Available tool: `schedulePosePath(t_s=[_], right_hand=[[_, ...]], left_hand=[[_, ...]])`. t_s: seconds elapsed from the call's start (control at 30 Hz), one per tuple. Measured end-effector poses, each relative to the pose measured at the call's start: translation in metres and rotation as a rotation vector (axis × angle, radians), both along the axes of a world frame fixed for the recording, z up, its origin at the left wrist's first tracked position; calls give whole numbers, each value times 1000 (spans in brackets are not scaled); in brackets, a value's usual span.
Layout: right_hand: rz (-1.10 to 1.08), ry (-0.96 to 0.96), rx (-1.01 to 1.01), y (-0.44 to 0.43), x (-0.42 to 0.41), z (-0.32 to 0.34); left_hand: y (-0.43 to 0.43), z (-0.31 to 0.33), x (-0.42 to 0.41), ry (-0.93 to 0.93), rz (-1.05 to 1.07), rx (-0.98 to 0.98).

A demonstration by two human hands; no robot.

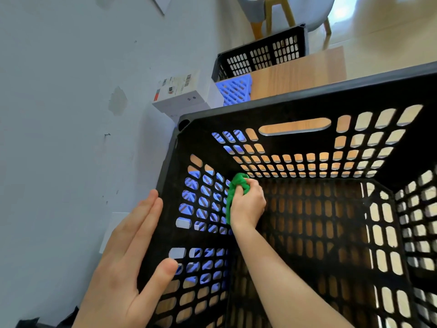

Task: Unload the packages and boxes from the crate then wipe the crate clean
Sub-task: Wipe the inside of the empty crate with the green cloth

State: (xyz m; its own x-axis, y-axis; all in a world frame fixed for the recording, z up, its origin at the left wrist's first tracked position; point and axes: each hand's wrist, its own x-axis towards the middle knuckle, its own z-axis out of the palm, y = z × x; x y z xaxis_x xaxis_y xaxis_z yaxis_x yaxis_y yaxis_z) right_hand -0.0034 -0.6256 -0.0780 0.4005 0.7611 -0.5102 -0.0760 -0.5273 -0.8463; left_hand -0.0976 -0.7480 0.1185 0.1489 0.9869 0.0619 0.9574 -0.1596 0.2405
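Note:
A large black slotted crate (pixel 295 107) fills the right and lower part of the head view, with nothing in it but my arm. My right hand (pixel 248 204) reaches deep inside and clutches a bunched green cloth (pixel 236 188), pressed into the far left bottom corner against the left wall. My left hand (pixel 127 252) lies flat on the outside of the crate's left wall, thumb hooked over the rim, fingers straight and together.
White boxes (pixel 182 95) are stacked against the pale wall beyond the crate's far left corner. A blue basket (pixel 236 89) and a second black crate (pixel 262 55) stand behind on the wooden table (pixel 298 74). A chair stands further back.

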Motion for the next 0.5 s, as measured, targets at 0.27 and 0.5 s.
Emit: schedulePosePath(t_s=[0.27, 0.5], right_hand=[[-283, 278, 80, 12, 0, 74], [-282, 143, 481, 9, -12, 120]], left_hand=[[89, 0, 21, -56, 69, 60], [121, -19, 25, -167, 73, 68]])
